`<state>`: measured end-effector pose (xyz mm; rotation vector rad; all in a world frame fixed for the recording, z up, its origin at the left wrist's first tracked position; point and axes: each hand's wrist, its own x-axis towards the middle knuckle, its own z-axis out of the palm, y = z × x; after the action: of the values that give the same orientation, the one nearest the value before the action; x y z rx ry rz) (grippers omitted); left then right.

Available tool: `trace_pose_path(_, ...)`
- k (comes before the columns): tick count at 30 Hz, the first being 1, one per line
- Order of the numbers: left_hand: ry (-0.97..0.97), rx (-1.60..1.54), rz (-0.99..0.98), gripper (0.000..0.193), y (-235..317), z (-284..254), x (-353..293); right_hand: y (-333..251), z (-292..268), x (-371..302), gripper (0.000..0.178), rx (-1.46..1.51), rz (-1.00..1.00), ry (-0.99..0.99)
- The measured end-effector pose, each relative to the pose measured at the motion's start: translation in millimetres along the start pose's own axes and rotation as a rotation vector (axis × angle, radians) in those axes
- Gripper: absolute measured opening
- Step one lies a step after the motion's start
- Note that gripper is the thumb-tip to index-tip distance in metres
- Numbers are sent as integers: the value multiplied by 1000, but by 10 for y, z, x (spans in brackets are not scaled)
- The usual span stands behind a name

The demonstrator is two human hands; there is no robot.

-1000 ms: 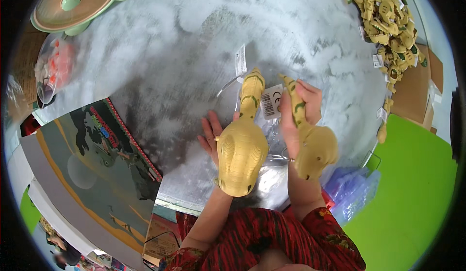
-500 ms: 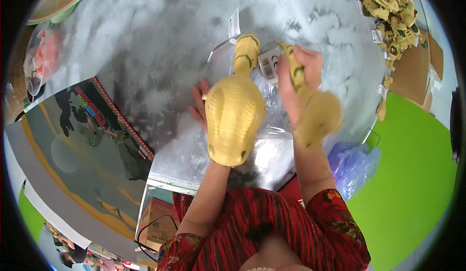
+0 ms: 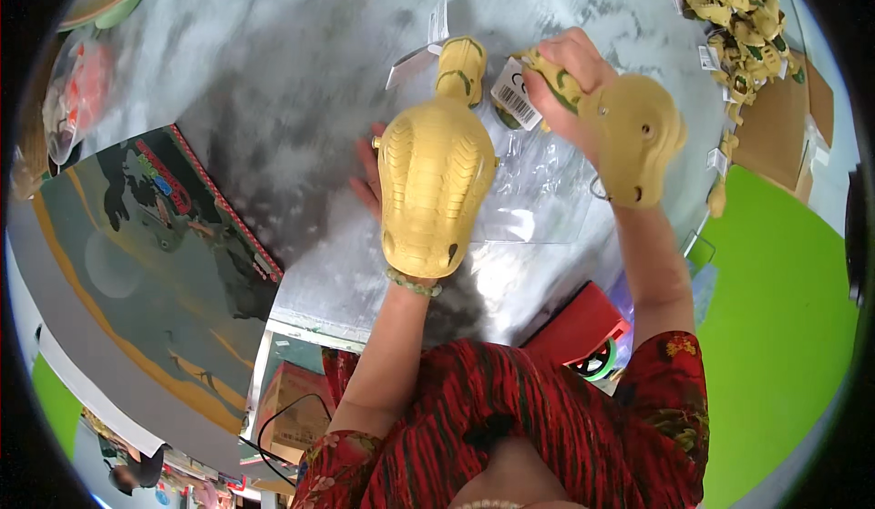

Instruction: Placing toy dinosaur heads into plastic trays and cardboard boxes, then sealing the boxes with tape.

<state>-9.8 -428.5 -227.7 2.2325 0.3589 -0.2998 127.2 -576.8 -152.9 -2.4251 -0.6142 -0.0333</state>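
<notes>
A yellow dinosaur toy (image 3: 436,176) with green stripes and a scaly head fills the middle, its head towards me and a white folded tag at its far end. Beneath it, my left hand (image 3: 366,185) is mostly hidden; the fingers showing at its left side are stretched out and apart. My right hand (image 3: 583,62) is closed round the striped body of a second yellow dinosaur toy (image 3: 635,135), whose head hangs over my wrist. Beside those fingers sits a white barcode tag (image 3: 516,95). Clear plastic wrap (image 3: 538,185) lies between the two toys.
A heap of yellow dinosaur toys (image 3: 743,17) with tags lies far right, by a cardboard box (image 3: 770,113). At the left stands a large printed box (image 3: 137,263). A clear bag (image 3: 82,99) with red contents is far left. Near my body is a red wheeled object (image 3: 583,327).
My right hand has lifted and shifted right with the second toy, its head swinging right. The first toy sits slightly farther up in view, and a bracelet now shows on my left wrist.
</notes>
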Motion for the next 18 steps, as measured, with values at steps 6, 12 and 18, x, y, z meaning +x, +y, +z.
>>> trace_pose_path(6, -56, 358, -32, 64, -75, 52, -12, -66, 139, -111, 31, 104, -27, 171)
trace_pose_path(12, -162, -219, -211, 53, -163, 106, -145, -32, 384, -269, 34, 65, -66, 411)
trace_pose_path(18, 147, 293, 182, 46, 141, -333, -47, -39, 417, -355, 38, 28, -73, 488)
